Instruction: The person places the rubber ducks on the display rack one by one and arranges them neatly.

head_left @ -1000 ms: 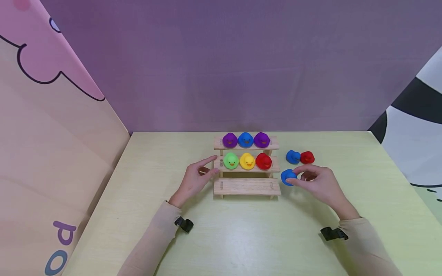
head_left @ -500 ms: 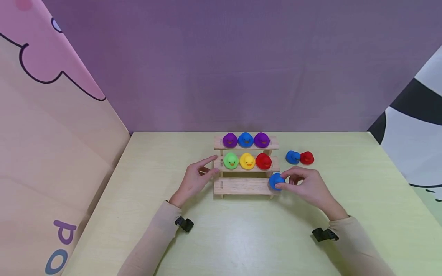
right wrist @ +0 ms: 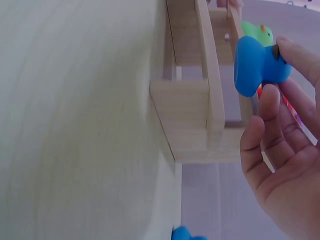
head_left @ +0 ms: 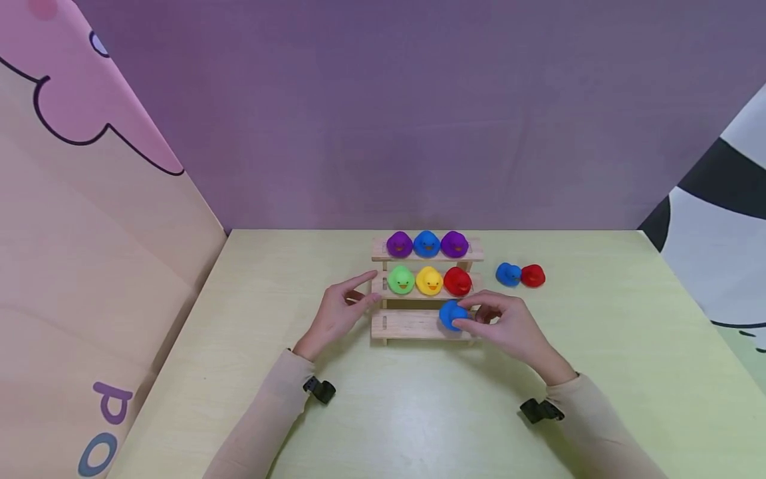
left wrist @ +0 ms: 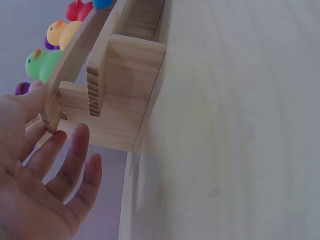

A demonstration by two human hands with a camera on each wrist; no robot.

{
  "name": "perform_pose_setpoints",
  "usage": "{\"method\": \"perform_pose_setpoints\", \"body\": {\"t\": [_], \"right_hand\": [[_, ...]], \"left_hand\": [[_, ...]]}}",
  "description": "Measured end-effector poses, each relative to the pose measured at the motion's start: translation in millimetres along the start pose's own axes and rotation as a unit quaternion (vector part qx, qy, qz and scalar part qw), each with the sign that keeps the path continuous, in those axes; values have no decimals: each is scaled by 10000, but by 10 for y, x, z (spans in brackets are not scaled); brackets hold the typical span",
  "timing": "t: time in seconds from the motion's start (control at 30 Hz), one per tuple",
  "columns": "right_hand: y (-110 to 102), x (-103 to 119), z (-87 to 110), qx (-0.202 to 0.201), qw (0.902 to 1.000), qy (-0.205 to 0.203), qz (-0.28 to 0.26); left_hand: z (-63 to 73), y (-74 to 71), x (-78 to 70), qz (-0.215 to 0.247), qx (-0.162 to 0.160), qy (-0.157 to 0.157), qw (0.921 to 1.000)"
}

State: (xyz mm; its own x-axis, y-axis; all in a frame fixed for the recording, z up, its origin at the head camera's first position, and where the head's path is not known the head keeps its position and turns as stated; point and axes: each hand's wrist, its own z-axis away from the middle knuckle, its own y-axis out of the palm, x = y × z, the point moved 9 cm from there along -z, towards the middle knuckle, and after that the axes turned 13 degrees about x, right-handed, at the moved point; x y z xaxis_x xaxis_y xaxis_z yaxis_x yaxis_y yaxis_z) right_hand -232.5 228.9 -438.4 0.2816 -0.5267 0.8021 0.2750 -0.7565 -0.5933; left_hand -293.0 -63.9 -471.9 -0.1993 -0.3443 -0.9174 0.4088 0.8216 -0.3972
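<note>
In the head view my right hand [head_left: 505, 327] pinches a blue rubber duck [head_left: 453, 315] between thumb and fingertips, over the right part of the lowest step of a three-step wooden stand [head_left: 413, 324]. The right wrist view has this blue duck [right wrist: 252, 65] apart from the plank. My left hand [head_left: 336, 311] grips the left end of the middle step; in the left wrist view its thumb is at the plank end [left wrist: 52, 112] and the other fingers are loosely bent. A green duck [head_left: 401, 280], a yellow duck [head_left: 429, 281] and a red duck [head_left: 457, 281] sit on that step.
Two purple ducks [head_left: 399, 245] flank a blue one [head_left: 427, 244] on the top step. Right of the stand, another blue duck [head_left: 509, 274] and a red duck [head_left: 532, 275] lie side by side on the pale table [head_left: 389, 412]. A purple wall stands behind.
My right hand has carried the blue duck leftward, from beside the stand to over its lowest step. The left hand has stayed on the middle step.
</note>
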Motion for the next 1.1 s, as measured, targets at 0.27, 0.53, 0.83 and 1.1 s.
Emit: {"method": "perform_pose_setpoints", "body": {"t": [0.27, 0.53, 0.83, 1.1], "right_hand": [[229, 113, -90, 138, 9998, -40, -165], [392, 279, -177, 120, 9994, -322, 3], [536, 426, -293, 138, 9987, -475, 132], [649, 433, -362, 123, 9988, -340, 335]], "left_hand": [[2, 10, 32, -46, 3, -67, 10000], [2, 7, 13, -20, 16, -48, 10000], [-4, -15, 17, -17, -3, -23, 10000], [-13, -12, 35, -16, 17, -36, 10000]]}}
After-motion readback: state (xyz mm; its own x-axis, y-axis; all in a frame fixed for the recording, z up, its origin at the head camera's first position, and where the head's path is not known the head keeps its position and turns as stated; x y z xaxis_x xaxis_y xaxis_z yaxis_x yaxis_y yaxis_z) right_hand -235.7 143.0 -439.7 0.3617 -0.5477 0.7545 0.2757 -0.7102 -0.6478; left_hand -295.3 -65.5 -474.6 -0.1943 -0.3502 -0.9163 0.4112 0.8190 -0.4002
